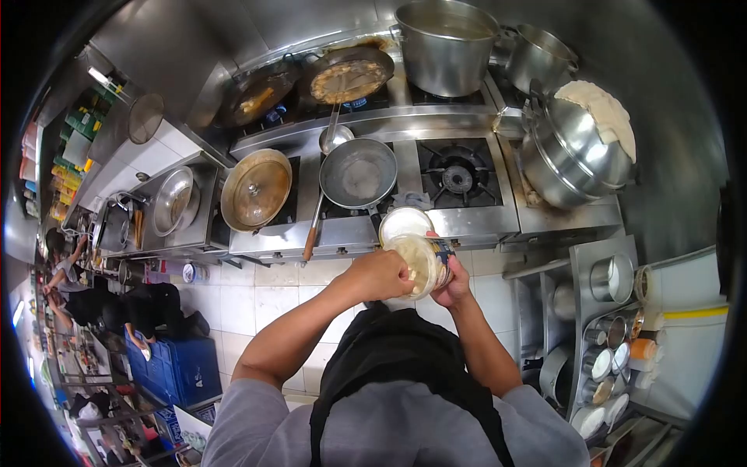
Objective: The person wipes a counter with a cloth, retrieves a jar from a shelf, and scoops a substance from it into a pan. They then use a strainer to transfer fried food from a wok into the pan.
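A clear tub [416, 265] with pale contents is tilted in front of my chest, its mouth facing me. My right hand [379, 274] is at the tub's mouth with its fingers curled inward; what they hold, if anything, is hidden. Around the tub's right side wraps my left hand [454, 282], thumb up. A round white lid [405, 223] shows just beyond the tub. Past it, on the stove, sits a grey frying pan [359, 173] with a pale patch in its middle. A ladle [335, 138] lies just behind that pan.
On the stove stand a wide pan with a glass lid [256, 190], a wok with browned food [352, 75], a tall pot [445, 54] and a bare burner [457, 179]. Shelving [580, 311] is at right. People work at far left near a blue crate [187, 370].
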Tool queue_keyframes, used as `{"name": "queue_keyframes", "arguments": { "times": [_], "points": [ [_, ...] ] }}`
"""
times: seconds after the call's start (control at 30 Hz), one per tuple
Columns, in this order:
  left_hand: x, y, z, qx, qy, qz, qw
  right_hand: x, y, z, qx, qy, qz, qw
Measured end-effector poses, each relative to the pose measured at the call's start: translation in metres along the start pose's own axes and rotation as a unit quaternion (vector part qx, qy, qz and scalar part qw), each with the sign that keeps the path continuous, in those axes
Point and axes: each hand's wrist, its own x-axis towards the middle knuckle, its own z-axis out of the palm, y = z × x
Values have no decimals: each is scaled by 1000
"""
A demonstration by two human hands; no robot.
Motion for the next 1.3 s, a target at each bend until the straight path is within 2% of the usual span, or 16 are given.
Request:
{"name": "queue_keyframes", "arguments": {
  "times": [0.1,0.17,0.3,0.4,0.43,0.5,0.53,0.6,0.77,0.83,0.87,0.93,0.97,1.03,1.13,1.3],
  "points": [
    [12,-3,-4,28,2,-20,999,7,-1,-5,16,9,-24,1000],
    [13,-3,-12,141,151,-27,978,14,-4,-8,50,-1,-25,998],
    [7,12,-52,122,189,18,974,29,-13,-5,74,4,-16,997],
    [12,8,-68,126,214,136,959,46,-17,-12,60,10,-12,998],
    [18,4,-68,125,215,136,959,52,-19,-10,60,11,-9,998],
    [30,-4,-66,28,223,151,963,64,-24,-7,61,6,-10,998],
    [35,-9,-69,27,223,149,963,71,-25,-5,63,0,-12,998],
    [44,-17,-74,-113,170,69,977,84,-26,-11,53,9,-13,998],
    [64,-57,-89,-82,212,33,973,114,-27,-20,45,15,-10,999],
    [71,-73,-90,-10,144,-35,989,124,-26,-20,44,13,-18,999],
    [75,-80,-90,-11,143,-37,989,130,-25,-21,45,14,-16,999],
    [85,-91,-88,-12,75,-33,997,140,-24,-24,25,7,-16,1000],
    [89,-99,-87,-13,74,-34,997,143,-24,-24,25,8,-16,1000],
    [96,-111,-91,-181,95,6,979,151,-23,-23,36,2,-16,999],
    [100,-121,-99,-213,72,-26,974,160,-23,-24,22,47,-7,999],
    [96,-133,-115,-247,57,-21,967,174,-16,-28,66,54,-21,996]
  ]
}}
